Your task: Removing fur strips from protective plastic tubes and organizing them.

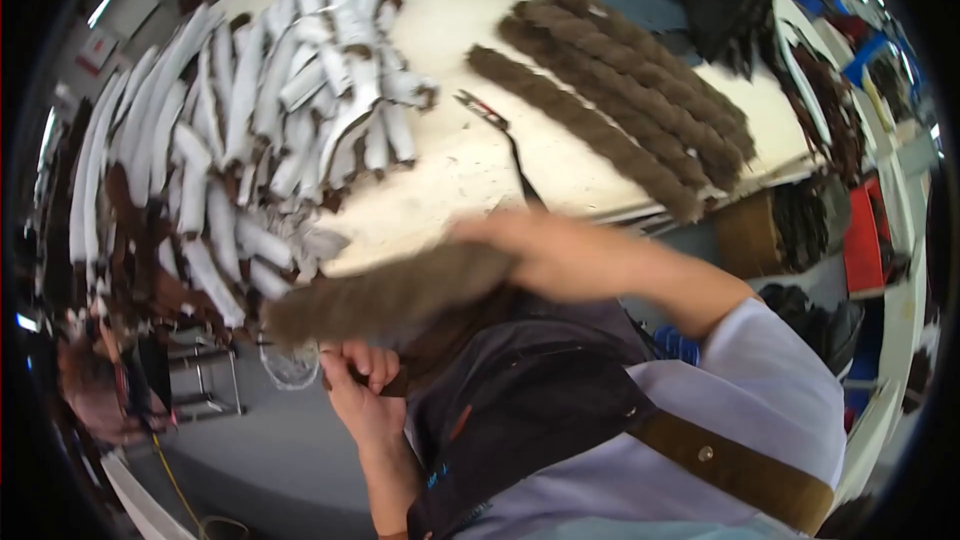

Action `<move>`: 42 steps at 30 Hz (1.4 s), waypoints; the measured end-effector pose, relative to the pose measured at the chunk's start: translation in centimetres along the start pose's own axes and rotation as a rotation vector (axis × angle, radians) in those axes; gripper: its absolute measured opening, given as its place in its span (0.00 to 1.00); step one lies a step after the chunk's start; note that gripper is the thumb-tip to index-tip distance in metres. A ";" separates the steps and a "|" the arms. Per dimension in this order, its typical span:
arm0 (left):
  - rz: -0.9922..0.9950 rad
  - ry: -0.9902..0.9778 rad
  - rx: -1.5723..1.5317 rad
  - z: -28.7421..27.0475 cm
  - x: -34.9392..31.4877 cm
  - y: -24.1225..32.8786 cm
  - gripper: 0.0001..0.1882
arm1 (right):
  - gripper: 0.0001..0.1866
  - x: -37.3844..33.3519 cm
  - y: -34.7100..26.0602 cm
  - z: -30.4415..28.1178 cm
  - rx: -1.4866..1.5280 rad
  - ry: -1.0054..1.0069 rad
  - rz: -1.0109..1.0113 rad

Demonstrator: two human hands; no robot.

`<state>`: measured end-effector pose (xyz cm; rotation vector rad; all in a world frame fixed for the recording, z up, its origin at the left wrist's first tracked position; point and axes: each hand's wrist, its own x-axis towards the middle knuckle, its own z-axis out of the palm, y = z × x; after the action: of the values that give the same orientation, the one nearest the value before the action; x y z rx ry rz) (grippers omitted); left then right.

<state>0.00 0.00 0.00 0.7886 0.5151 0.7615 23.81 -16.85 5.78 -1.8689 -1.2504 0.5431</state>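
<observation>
Right hand (540, 252) blurred, gripping one end of a brown fur strip (390, 292) in front of the dark apron (530, 385), left hand (362, 385) curled just below, its hold unclear, white-backed strips (300, 80) heaped on the pale counter (440, 170) beyond.

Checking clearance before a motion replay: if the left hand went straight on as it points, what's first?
Probably the brown fur strip held by the right hand; it crosses just ahead of the left hand. Depth is unclear, so it might pass under or over.
</observation>
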 end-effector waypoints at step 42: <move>0.017 -0.230 1.801 -12.8 -4.0 -1.0 0.27 | 0.17 -2.7 16.0 15.0 -0.395 0.071 0.247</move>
<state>-10.62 2.06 -8.02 2.4888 0.9426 0.0001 20.91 -16.60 -16.12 -2.3734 -1.1471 0.3705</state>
